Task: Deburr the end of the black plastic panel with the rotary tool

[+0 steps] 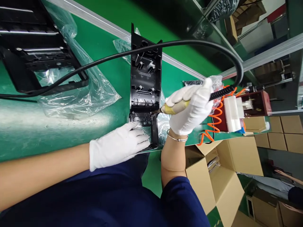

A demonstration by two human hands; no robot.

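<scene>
The green table (59, 126) is being taken up by a black plastic housing (145, 85) lying open side up near its edge, just beside crumpled clear bags (78, 97). The housing's near end is being pressed down by the left hand (118, 146), gloved, flat, fingers together. A corded electric screwdriver (174, 108) is being clamped in the gloved right hand (193, 108), its tip being held against the housing's lower right corner. Cardboard boxes (224, 170) are being kept beneath.
</scene>
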